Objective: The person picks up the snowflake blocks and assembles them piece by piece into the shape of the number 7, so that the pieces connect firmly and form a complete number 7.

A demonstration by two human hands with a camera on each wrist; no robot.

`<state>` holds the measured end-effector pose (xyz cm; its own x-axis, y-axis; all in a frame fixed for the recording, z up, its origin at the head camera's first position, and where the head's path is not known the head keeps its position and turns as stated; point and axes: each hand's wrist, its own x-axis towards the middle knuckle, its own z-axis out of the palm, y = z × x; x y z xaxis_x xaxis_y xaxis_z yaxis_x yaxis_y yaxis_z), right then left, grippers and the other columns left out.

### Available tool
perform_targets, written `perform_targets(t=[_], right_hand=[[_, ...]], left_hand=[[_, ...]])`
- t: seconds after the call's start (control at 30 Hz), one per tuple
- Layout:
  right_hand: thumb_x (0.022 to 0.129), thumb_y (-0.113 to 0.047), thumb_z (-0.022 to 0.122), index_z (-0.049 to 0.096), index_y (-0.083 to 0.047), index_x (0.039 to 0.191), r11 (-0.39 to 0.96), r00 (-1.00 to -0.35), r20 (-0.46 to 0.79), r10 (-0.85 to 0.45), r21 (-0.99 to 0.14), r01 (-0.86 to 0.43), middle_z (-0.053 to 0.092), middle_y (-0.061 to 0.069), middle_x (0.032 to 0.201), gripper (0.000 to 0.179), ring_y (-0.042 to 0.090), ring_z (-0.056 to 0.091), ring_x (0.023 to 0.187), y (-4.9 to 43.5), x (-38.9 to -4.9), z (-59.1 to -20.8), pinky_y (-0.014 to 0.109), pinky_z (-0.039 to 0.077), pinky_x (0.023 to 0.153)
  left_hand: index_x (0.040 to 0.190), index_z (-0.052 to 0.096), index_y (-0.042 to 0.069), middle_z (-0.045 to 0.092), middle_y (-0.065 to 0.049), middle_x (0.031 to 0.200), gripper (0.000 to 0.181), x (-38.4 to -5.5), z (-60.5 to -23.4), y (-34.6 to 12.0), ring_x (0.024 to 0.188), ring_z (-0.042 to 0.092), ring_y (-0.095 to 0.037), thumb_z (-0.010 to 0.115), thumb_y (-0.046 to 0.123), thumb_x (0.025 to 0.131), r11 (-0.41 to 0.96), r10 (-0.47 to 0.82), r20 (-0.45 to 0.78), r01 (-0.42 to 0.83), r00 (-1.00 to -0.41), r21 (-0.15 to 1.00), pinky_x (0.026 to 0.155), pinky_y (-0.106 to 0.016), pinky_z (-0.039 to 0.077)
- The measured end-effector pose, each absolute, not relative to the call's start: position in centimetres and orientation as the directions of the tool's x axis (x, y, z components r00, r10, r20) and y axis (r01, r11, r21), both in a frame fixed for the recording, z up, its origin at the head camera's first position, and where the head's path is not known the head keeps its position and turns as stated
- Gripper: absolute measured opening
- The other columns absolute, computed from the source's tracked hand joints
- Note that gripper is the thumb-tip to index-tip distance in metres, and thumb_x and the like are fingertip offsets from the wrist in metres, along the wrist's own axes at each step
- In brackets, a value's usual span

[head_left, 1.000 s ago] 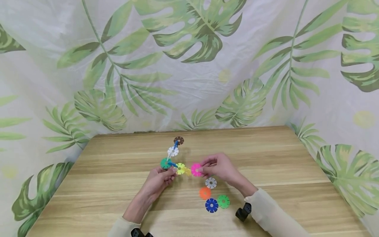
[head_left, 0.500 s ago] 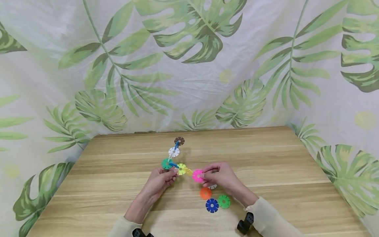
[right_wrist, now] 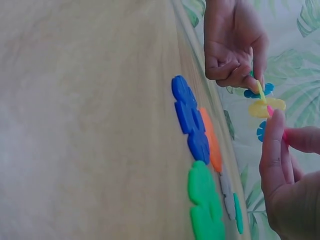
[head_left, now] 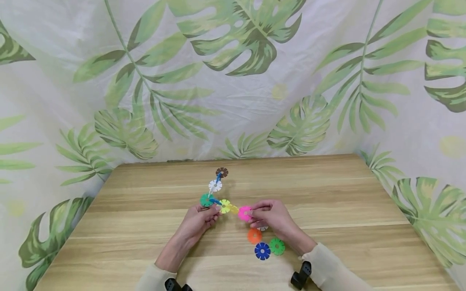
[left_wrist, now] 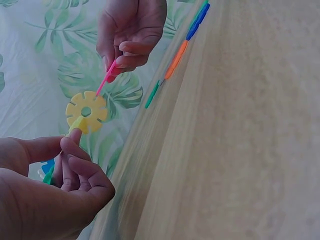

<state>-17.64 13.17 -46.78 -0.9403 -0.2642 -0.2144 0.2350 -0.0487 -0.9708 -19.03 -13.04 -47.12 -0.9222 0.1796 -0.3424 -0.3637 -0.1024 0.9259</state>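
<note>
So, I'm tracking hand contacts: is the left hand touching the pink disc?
Apart. The left wrist view shows the left hand clear of the pink disc, a darker yellow disc between them.

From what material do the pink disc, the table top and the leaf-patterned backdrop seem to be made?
Pink disc: probably smooth plastic; it is thin and one even, bright colour.
Table top: wood or wood-look laminate, low sheen; streaky grain shows, but fits both.
Backdrop: likely thin printed fabric, faintly shiny; soft creases cross it.

A creased pale cloth (head_left: 236, 103) with printed green leaves (head_left: 265, 52) and yellow spots (head_left: 279, 91) hangs behind the wood-grain bench (head_left: 335, 206).
</note>
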Motion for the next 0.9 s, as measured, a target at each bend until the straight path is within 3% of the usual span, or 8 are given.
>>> perform_targets(t=[0.33,0.9], right_hand=[[0.094,0.003,0.071,0.065,0.013,0.115,-0.113,-0.942,-0.253,-0.222,-0.953,0.282,0.078,0.012,0.086,0.024,0.020,0.078,0.072,12.4,-17.6,-47.1,0.035,0.066,0.075],[0.095,0.004,0.068,0.064,0.014,0.118,-0.054,-0.949,-0.255,-0.185,-0.962,0.269,0.072,0.014,0.089,0.025,0.017,0.076,0.071,12.0,-17.7,-46.2,0.035,0.066,0.077]], left_hand=[[0.107,0.067,-0.001,0.071,0.000,0.088,0.012,-18.9,-47.1,-12.1,0.079,0.060,-0.009,0.068,0.008,0.100,-0.099,0.146,-0.324,-0.340,-0.935,0.935,0.069,-0.020,0.051],[0.102,0.065,-0.002,0.069,-0.001,0.085,0.007,-18.7,-46.8,-11.7,0.075,0.056,-0.008,0.068,0.004,0.098,-0.116,0.088,-0.292,-0.301,-0.952,0.947,0.067,-0.020,0.049]])
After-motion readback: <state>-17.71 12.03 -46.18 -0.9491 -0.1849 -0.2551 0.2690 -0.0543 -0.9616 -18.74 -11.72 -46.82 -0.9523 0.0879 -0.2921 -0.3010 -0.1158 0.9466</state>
